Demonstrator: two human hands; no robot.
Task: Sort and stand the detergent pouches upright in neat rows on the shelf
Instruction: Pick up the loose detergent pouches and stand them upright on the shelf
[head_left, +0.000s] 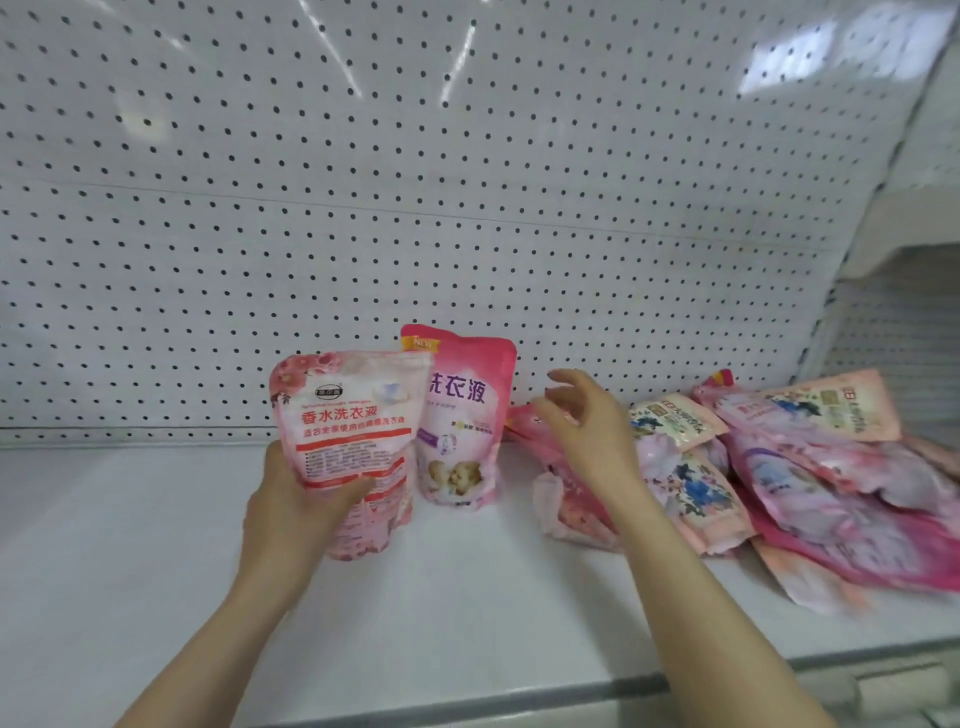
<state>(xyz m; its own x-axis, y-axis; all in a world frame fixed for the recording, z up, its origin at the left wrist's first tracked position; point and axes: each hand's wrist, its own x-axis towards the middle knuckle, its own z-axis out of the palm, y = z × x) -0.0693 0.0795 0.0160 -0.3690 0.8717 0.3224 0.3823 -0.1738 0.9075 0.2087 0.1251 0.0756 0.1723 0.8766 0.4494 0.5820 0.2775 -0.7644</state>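
Glossy pouch (348, 452) gripped by left hand (291, 499).

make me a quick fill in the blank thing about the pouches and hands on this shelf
1. The left hand grips the pale pink pouch, while the right hand holds ____.
2. The darker pink pouch marked NEW stands ____ on the shelf.
3. The pile of pouches lies flat to the ____ of the right hand.

Missing words: nothing; upright; right
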